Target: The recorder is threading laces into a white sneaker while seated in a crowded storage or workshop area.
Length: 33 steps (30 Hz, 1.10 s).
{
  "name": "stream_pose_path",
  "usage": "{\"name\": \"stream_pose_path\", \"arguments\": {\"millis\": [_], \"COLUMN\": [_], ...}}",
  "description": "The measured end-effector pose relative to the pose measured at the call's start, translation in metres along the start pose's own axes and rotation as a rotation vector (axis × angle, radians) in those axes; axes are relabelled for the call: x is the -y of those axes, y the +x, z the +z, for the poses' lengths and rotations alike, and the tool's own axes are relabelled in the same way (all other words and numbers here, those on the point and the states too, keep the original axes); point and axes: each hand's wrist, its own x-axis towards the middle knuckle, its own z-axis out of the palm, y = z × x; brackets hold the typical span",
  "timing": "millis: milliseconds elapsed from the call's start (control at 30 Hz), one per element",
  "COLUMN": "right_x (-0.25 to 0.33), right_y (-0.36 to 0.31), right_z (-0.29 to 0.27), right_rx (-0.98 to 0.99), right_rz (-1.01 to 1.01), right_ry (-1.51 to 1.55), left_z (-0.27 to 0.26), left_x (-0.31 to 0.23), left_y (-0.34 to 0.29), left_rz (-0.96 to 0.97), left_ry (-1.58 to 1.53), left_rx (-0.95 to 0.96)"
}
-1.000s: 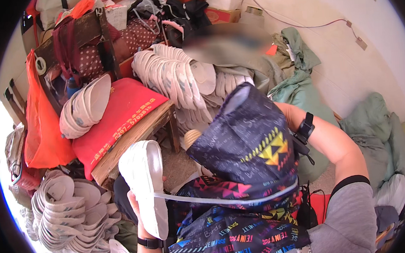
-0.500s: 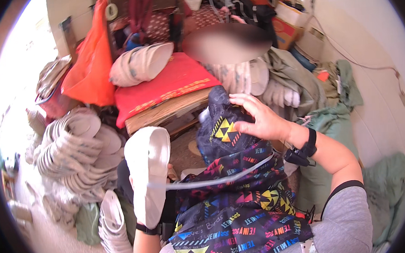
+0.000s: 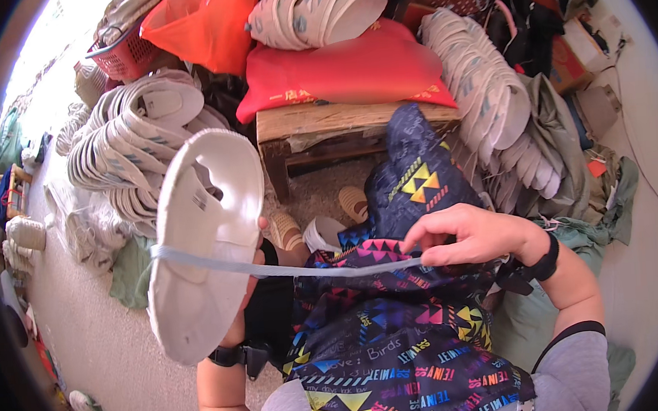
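My left hand [image 3: 252, 282] grips a white shoe upper [image 3: 180, 290], held up on edge. Most of that hand is hidden behind the upper, with only some fingers showing along its right edge. A narrow grey strap [image 3: 303, 269] crosses the upper and stretches to the right above my lap. At the strap's right end, my right hand [image 3: 470, 234] has its thumb and bent fingers closed on it. Beneath both hands, a dark patterned apron [image 3: 398, 352] with bright prints covers my lap and raised knee.
A low wooden stool [image 3: 339, 122] stands ahead, topped by a red cushion [image 3: 283, 73] and nested uppers [image 3: 317, 14]. Taller piles of uppers flank it at left [image 3: 122, 154] and right [image 3: 483, 83]. Behind are an orange bag [image 3: 205, 25] and a red basket [image 3: 125, 56]. Green cloth [image 3: 565, 255] lies right.
My right hand has come down from over the knee to the strap's end. The white upper has tilted and turned to show its inside. The view has shifted, with the stool now farther right.
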Motion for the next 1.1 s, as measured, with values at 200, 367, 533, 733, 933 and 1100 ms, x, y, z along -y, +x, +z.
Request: {"name": "stream_pose_path", "arguments": {"millis": [200,367,533,733,933,1100], "right_x": [-0.019,-0.033,-0.058,-0.153,-0.185,-0.179], "right_y": [-0.013,-0.05,-0.107,-0.148,-0.05,0.047], "right_z": [-0.035,-0.075,-0.097,-0.106,-0.099,-0.085], "right_rx": [0.07,-0.128,-0.172,0.051,-0.386,-0.484], "right_rz": [0.104,0.182,0.358,0.62,-0.051,-0.291], "right_ry": [0.246,0.52,0.496,0.083,-0.191,-0.044], "left_z": [0.066,0.075,0.085,0.101,0.114,0.095], "left_x": [-0.005,0.021,0.05,0.09,0.125,0.11], "left_y": [0.037,0.06,0.086,0.12,0.136,0.128], "left_rz": [0.009,0.092,-0.129,-0.165,-0.128,-0.135], "left_ry": [0.196,0.264,0.546,0.963,1.087,0.885], "left_rx": [-0.182,-0.305,-0.313,-0.316,-0.405,-0.536]}}
